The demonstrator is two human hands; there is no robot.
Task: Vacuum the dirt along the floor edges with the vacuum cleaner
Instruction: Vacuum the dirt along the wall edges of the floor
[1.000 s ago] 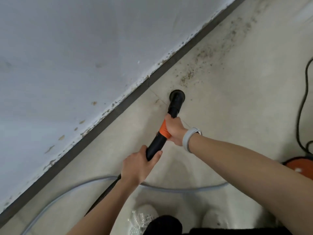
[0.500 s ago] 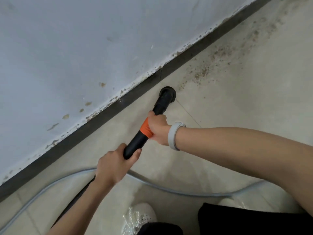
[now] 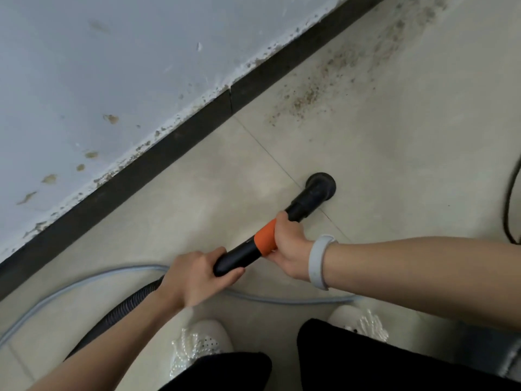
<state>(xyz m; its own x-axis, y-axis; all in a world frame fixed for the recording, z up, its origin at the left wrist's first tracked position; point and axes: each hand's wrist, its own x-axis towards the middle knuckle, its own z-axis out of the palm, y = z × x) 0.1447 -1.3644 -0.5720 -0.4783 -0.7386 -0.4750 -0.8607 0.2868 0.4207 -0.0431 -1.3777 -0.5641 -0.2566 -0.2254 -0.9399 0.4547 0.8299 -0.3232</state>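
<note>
The vacuum cleaner's black wand (image 3: 239, 256) with an orange band points up and to the right, and its round nozzle (image 3: 321, 185) rests on the beige floor tile, away from the wall. My left hand (image 3: 197, 277) grips the wand's lower end where the ribbed black hose (image 3: 121, 311) begins. My right hand (image 3: 290, 244), a white band on its wrist, holds the wand just above the orange band. Brown dirt (image 3: 307, 97) lies scattered on the floor beside the dark baseboard (image 3: 174, 139), up and left of the nozzle.
A white wall (image 3: 112, 66) with chipped paint rises behind the baseboard. A pale grey cord (image 3: 282, 299) curves over the floor near my white shoes (image 3: 197, 345). A black cable (image 3: 509, 210) runs down the right edge.
The nozzle has come away from the baseboard and now sits farther right and out on the open tile. Both hands kept their hold on the wand.
</note>
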